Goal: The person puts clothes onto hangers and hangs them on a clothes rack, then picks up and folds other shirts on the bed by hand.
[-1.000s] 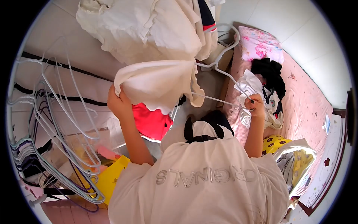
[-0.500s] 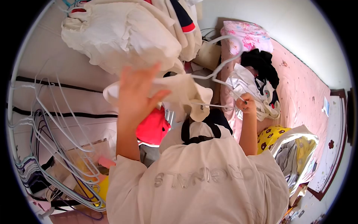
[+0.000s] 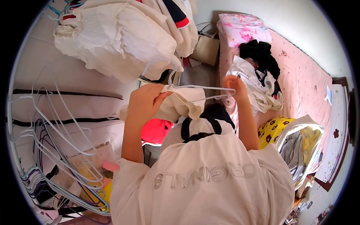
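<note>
In front of my chest a white hanger [image 3: 202, 87] is partly inside a cream garment [image 3: 183, 103]. My left hand [image 3: 147, 100] pinches the garment beside the base of the hanger's hook. Close to the bare right end of the hanger is my right hand [image 3: 235, 85]; its fingers are curled, and their contact with the hanger is unclear. The hook points up and to the left. The garment's far left part hangs behind my left wrist.
White clothes [image 3: 123, 35] hang at the upper left. Several hangers [image 3: 56, 150] hang on a rack at the left. A pink bed [image 3: 300, 75] at the right bears piled clothes [image 3: 258, 80]. A yellow-lined basket [image 3: 300, 150] stands by it, a red item [image 3: 155, 130] below.
My left hand has moved from the garment's far left edge to the hook base. The hanger has turned, its hook now left of my right hand. The view has shifted.
</note>
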Demonstrator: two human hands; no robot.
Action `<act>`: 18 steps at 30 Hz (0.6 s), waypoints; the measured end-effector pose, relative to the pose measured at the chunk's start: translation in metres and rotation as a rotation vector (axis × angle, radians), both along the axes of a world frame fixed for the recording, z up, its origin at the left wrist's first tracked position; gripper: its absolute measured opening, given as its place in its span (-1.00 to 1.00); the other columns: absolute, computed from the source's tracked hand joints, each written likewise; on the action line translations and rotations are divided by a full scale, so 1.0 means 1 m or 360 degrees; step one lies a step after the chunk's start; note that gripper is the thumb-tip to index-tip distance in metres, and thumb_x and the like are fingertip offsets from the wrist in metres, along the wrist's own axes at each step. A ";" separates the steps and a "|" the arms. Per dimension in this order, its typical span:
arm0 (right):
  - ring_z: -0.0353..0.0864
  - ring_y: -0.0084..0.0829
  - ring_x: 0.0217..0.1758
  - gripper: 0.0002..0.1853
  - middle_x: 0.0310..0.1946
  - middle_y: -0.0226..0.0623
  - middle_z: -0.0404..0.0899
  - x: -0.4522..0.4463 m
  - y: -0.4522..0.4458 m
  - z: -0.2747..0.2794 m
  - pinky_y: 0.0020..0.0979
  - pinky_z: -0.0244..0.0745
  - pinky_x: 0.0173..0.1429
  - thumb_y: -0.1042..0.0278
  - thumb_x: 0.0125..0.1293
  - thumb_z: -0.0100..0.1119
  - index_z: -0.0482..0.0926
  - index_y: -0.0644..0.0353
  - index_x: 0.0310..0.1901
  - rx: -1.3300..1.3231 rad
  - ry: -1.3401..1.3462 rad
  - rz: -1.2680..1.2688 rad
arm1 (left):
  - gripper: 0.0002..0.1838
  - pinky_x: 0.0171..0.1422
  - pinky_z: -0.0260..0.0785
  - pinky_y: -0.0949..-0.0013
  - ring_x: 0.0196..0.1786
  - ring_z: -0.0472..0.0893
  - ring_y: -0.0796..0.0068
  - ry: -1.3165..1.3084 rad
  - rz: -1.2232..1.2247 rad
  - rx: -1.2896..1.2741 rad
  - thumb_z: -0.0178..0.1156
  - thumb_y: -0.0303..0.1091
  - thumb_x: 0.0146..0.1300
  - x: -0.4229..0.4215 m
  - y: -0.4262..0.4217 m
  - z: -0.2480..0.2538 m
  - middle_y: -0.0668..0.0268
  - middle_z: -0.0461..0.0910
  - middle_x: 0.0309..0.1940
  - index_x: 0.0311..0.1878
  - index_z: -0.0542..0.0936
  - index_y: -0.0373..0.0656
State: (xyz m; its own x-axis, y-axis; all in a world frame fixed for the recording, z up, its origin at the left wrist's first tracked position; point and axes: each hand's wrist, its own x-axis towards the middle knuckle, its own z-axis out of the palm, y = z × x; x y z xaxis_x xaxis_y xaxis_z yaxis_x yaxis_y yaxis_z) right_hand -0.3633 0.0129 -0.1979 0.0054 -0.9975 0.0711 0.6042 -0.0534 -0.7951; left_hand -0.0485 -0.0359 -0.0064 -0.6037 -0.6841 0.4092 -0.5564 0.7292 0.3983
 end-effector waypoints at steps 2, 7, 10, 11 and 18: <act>0.36 -0.66 -0.49 -0.56 -0.56 -0.44 0.44 0.018 -0.010 -0.014 -0.60 0.22 -0.41 0.05 0.28 -0.19 0.47 0.33 -0.18 0.0277 -0.0454 -0.0469 | -0.81 -0.54 0.19 0.36 -0.63 0.34 0.29 0.0087 0.0162 0.0122 0.22 -0.30 0.02 0.003 0.003 -0.002 0.24 0.40 -0.66 -0.44 0.49 -0.24; 0.40 -0.56 -0.20 -0.49 -0.18 -0.38 0.41 0.083 0.005 -0.032 -0.53 0.31 -0.14 0.22 0.16 0.03 0.20 0.13 0.14 0.0409 0.0619 0.0010 | -0.82 -0.59 0.09 0.41 -0.69 0.24 0.34 0.0282 0.0458 0.0224 0.23 -0.36 0.02 0.016 0.002 0.003 0.21 0.34 -0.69 -0.43 0.48 -0.27; 0.41 -0.40 -0.11 -0.33 -0.05 -0.18 0.35 0.129 -0.002 -0.032 -0.37 0.36 -0.05 0.30 0.07 0.15 0.10 0.16 0.21 0.0185 0.1037 0.0167 | -0.82 -0.59 0.08 0.41 -0.69 0.24 0.36 0.0235 0.0482 0.0259 0.22 -0.37 0.03 0.023 0.001 0.000 0.20 0.35 -0.69 -0.43 0.48 -0.27; 0.42 -0.38 -0.10 -0.31 -0.04 -0.14 0.34 0.139 -0.006 -0.019 -0.37 0.36 -0.05 0.29 0.05 0.16 0.09 0.16 0.22 0.0142 0.1207 0.0226 | -0.82 -0.59 0.07 0.41 -0.69 0.22 0.38 0.0261 0.0454 0.0219 0.23 -0.37 0.03 0.025 0.002 -0.002 0.21 0.33 -0.70 -0.43 0.47 -0.28; 0.48 -0.49 -0.38 -0.62 -0.40 -0.25 0.52 0.155 -0.041 -0.025 -0.45 0.39 -0.25 0.31 0.04 0.10 0.44 0.28 -0.08 0.0204 0.1648 0.0263 | -0.76 -0.63 -0.10 0.44 -0.69 0.08 0.50 0.0390 0.0469 0.0114 0.27 -0.42 -0.02 0.048 0.013 -0.007 0.29 0.18 -0.73 -0.53 0.39 -0.31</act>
State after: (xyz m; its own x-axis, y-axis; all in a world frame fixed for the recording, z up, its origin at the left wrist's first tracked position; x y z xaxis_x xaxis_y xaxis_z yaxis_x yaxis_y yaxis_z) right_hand -0.2087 -0.0284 -0.2233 0.1399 -0.9785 -0.1516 -0.3800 0.0883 -0.9207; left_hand -0.0010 -0.0230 -0.0136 -0.2670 -0.8458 0.4619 -0.6199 0.5177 0.5896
